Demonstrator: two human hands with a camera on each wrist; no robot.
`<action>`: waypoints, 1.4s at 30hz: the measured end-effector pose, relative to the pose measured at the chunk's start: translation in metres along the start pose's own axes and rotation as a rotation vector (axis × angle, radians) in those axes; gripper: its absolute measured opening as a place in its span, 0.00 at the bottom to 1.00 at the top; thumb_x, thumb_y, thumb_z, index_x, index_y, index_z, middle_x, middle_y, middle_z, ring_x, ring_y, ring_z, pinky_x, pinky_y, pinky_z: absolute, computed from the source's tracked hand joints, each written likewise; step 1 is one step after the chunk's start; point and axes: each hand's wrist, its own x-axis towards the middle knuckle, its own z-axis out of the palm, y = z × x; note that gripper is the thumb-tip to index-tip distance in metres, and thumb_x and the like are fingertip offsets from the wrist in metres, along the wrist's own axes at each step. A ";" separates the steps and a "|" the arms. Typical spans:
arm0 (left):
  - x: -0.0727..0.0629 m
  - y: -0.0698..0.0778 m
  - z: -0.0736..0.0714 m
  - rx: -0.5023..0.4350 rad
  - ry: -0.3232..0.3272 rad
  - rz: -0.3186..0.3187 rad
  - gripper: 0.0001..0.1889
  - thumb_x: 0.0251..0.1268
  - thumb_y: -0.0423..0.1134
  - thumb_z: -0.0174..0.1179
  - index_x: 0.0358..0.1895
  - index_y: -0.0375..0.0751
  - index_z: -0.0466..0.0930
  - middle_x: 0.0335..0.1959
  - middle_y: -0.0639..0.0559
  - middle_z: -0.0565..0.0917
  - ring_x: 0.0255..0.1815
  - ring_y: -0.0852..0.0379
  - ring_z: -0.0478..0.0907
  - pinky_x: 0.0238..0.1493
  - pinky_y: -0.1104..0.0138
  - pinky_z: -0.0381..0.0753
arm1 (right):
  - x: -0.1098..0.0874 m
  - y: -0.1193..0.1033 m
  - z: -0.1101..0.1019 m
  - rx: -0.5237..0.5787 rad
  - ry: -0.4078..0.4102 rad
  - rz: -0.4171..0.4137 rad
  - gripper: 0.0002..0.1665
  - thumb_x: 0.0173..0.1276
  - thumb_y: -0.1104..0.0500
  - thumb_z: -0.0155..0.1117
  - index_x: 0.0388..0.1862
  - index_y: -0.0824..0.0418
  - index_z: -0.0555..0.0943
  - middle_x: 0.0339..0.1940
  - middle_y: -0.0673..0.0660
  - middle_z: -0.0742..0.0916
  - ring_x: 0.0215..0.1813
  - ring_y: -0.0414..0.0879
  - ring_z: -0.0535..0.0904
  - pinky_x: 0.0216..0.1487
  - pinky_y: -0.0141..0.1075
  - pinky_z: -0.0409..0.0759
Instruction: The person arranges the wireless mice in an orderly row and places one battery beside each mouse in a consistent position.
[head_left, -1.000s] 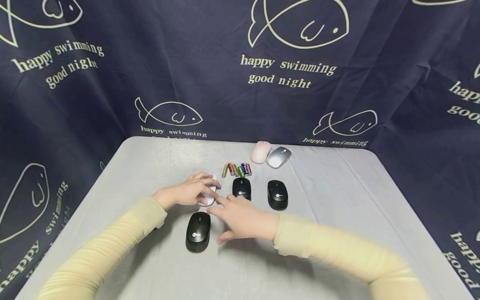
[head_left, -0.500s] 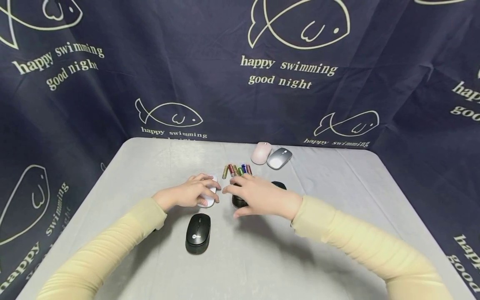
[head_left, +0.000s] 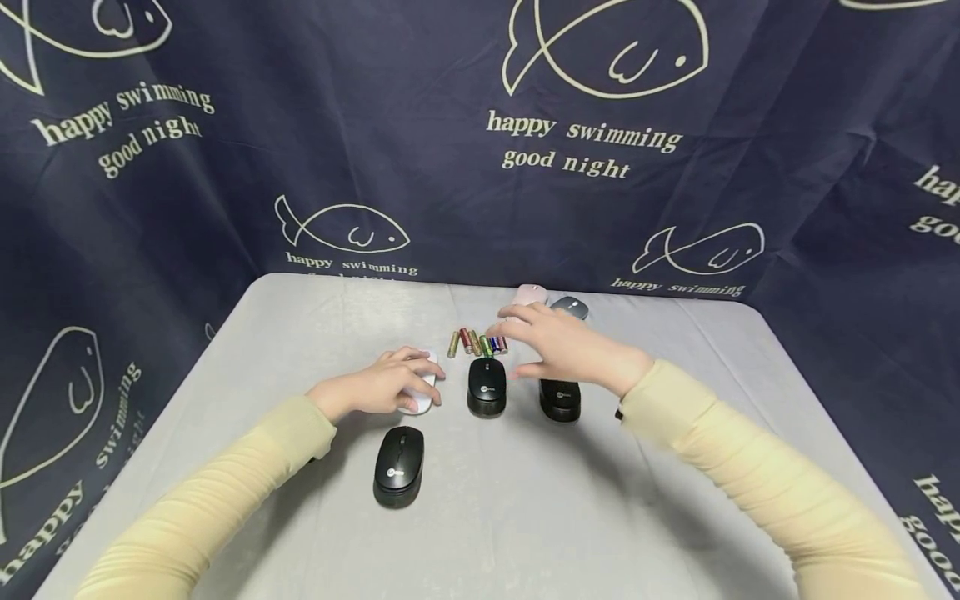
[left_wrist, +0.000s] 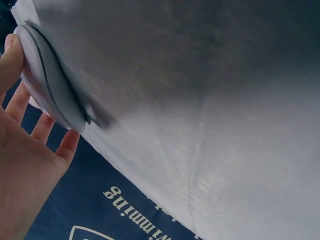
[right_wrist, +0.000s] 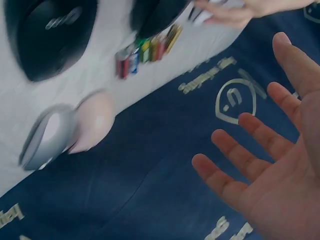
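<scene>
Dark blue fish-printed cloth (head_left: 585,217) at twelve o'clock, behind a pale grey table (head_left: 487,517). Grips the white mouse (left_wrist: 52,85) with the left hand (head_left: 382,385), fingers curled round it, toward eleven o'clock from the table's middle, long axis running nearly twelve to six. Cannot tell whether raised or resting. Holds nothing with the right hand (head_left: 573,343): spreads fingers and thumb well apart over the far part of the table. Seems to hinge on the reach from those right fingers: pink mouse (head_left: 532,293) at twelve o'clock, grey mouse (head_left: 572,307) toward two, both partly covered and plainly nearer the right hand than the left; batteries (head_left: 475,342) just beside at nine, long axes roughly twelve to six. Counts six mice: one white, one pink, one grey, three black. Near black mouse (head_left: 397,467) toward seven o'clock from the white; middle black mouse (head_left: 487,387) at six from the batteries; third black mouse (head_left: 560,402) at three from the middle one. Counts six batteries, as far as tellable, crowded together.
</scene>
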 end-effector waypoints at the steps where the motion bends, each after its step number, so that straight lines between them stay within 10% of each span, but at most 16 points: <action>1: 0.000 0.000 0.000 0.001 -0.001 -0.001 0.16 0.49 0.39 0.66 0.45 0.57 0.84 0.62 0.51 0.75 0.69 0.37 0.57 0.63 0.39 0.57 | -0.001 0.005 0.000 -0.004 0.014 0.000 0.34 0.54 0.47 0.72 0.60 0.50 0.73 0.61 0.58 0.76 0.61 0.55 0.72 0.52 0.53 0.77; 42: 0.000 -0.001 0.002 0.004 0.006 0.016 0.16 0.50 0.39 0.65 0.45 0.57 0.84 0.62 0.51 0.74 0.69 0.37 0.57 0.64 0.39 0.56 | -0.038 0.126 0.062 0.025 0.073 0.271 0.35 0.50 0.56 0.75 0.59 0.57 0.74 0.65 0.67 0.71 0.66 0.67 0.63 0.61 0.65 0.63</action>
